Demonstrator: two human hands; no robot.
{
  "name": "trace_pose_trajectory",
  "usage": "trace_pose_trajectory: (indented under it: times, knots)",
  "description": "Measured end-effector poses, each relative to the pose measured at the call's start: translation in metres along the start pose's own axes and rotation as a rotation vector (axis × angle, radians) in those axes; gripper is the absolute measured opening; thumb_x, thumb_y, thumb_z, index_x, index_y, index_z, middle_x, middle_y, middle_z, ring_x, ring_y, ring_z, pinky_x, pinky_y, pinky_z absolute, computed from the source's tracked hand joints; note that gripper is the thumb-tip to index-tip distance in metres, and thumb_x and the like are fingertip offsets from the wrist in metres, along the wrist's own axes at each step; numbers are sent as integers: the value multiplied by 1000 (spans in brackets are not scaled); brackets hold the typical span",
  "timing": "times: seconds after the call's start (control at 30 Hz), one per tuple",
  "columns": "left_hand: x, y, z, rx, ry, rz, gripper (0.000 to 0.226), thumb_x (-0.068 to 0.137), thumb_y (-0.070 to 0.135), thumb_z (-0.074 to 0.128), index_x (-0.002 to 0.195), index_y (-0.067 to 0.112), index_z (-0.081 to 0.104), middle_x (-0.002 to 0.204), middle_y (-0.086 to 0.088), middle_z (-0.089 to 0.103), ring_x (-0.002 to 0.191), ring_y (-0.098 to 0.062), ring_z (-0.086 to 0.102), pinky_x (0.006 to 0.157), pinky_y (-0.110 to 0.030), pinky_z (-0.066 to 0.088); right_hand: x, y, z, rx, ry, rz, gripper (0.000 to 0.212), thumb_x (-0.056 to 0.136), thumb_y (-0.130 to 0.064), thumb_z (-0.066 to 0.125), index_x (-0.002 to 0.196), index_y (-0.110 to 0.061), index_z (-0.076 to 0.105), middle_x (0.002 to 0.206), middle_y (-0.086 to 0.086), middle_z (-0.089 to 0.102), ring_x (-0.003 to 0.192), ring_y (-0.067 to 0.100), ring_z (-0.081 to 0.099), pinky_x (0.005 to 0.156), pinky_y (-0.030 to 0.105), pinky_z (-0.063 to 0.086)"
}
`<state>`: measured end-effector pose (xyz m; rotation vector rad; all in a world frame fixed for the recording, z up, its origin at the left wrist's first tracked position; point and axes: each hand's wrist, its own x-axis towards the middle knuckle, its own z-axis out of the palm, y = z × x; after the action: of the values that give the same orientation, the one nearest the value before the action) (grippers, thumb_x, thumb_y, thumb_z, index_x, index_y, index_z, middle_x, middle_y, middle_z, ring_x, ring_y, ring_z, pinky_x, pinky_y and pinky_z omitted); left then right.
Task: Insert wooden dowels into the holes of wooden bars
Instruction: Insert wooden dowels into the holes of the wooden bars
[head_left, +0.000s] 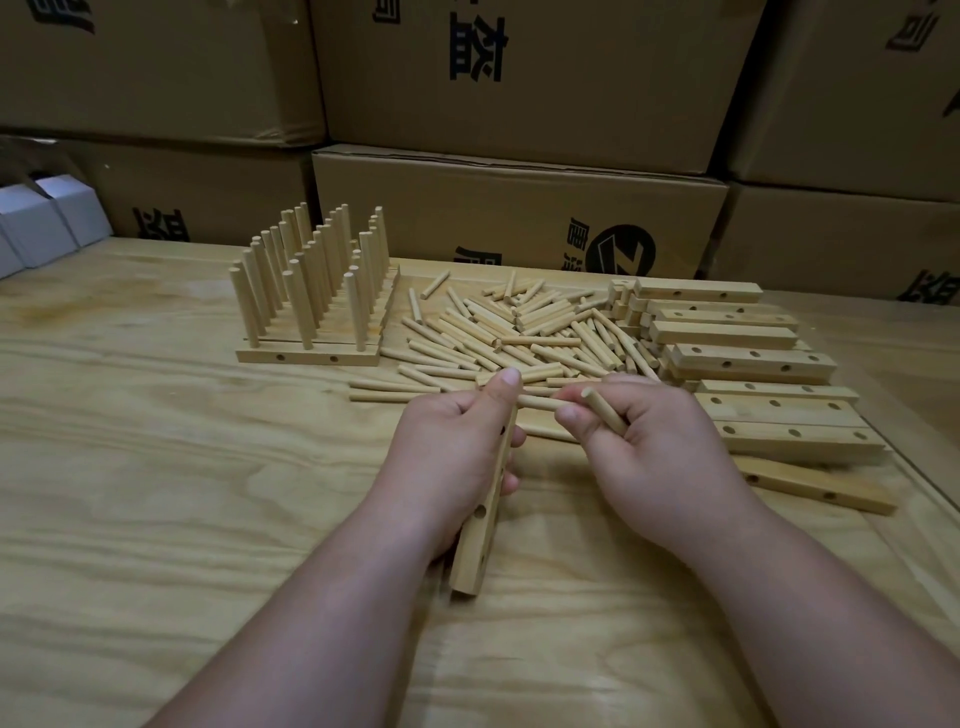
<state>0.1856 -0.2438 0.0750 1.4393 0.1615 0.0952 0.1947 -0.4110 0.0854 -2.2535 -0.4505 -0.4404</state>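
A pale plywood surface (156, 467) carried the work. On it, far left, stood a group of bars with upright dowels (311, 291). Beside that lay a loose heap of dowels (519, 332), spread toward the middle. To the right sat a stack of drilled bars (737, 358). At the far left edge rested small white boxes (47, 218).

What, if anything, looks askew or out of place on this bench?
Nothing is damaged. The loose dowels lie scattered in a heap, and the nearest bar of the stack sits skewed, apart from the others.
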Motion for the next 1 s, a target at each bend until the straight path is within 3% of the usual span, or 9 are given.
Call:
trace_pose_trajectory:
  times: [0.1,0.23,0.33,0.47,0.6,0.67,0.87,1.0]
  knots:
    - [1,0,-2,-5,-4,0,36,92,48,68,77,18,80,63,0,70,49,-8,60,47,-24,51,-2,-4,2,-32,21,-37,12,94,-26,65,94,-26,77,89,-14,68,91,0,60,76,12,46]
    - [1,-1,-2,32,-38,6,32,92,52,66,80,25,81,63,2,69,50,-9,61,50,-26,52,-1,-2,-1,-18,-13,-35,13,94,-26,66,99,-27,78,94,-19,68,98,-8,57,74,0,38]
    - [0,-1,-4,72,-54,18,33,92,54,65,82,28,81,65,3,70,51,-9,62,52,-29,54,-4,1,0,2,16,-50,11,93,-23,67,95,-24,78,93,-22,67,97,-6,58,74,2,40]
    - [-2,1,-1,45,-17,39,34,96,50,60,84,28,82,65,3,71,50,-6,61,47,-22,51,-5,3,8,8,93,-37,10,93,-27,67,96,-29,76,91,-26,65,96,-6,58,75,6,41]
    - [-2,3,0,-52,-49,-22,47,99,50,57,77,14,76,69,-6,70,50,-16,61,46,-27,50,-3,0,23,76,179,-11,12,94,-28,66,100,-29,76,89,-26,64,96,-9,57,74,-1,37]
    - [-1,2,-1,-68,-42,-24,47,101,49,54,72,15,73,67,-7,67,50,-18,58,46,-28,49,-1,0,24,45,195,-41,16,95,-30,64,105,-26,76,92,-22,64,97,-7,57,76,-1,36]
    - [4,1,-1,-85,-8,-21,47,101,45,54,72,15,74,65,-5,61,48,-18,53,47,-27,45,-2,-1,18,17,178,-115,17,93,-26,68,108,-25,77,75,-13,57,79,6,58,63,10,40]
    - [2,2,-3,-64,-55,21,41,101,44,54,66,28,69,66,-1,58,49,-14,52,47,-28,43,2,-3,7,-26,77,-118,18,93,-31,67,107,-29,77,79,-16,63,85,4,60,69,18,48]
